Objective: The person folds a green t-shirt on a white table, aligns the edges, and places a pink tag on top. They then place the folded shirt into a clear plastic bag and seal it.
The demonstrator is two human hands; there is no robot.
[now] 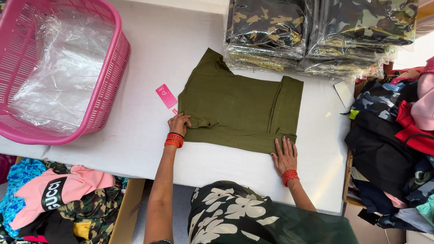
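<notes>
Seen from above: an olive-green garment spread flat near the middle of a white desk, partly folded, with one sleeve pointing toward the far edge and a doubled-over band along the right side. Left hand at the garment's near-left corner, fingers curled and pinching a small fold of cloth, apparently to tuck or hold that edge in place. Right hand open and flat, palm down, fingers spread on the near-right corner, gripping nothing, seemingly pressing the fabric so it stays smooth and does not slide. Red bangles on both wrists. Just left of the garment, a small pink tag lying loose on the desk, apart from the cloth. Farther left, a pink plastic basket with slatted walls, overhanging the desk edge, holding only crumpled clear plastic bags. Along the far edge, stacks of camouflage garments sealed in clear bags, piled several deep, the nearest pack just beyond the olive garment. To the right, off the desk, a heap of loose clothes in dark blue, red, pink and camouflage, spilling from what looks like a cardboard box. At lower left, below the desk, another box of mixed clothing, pink, blue and camouflage. Floral-print clothing on the person at the bottom edge.
</notes>
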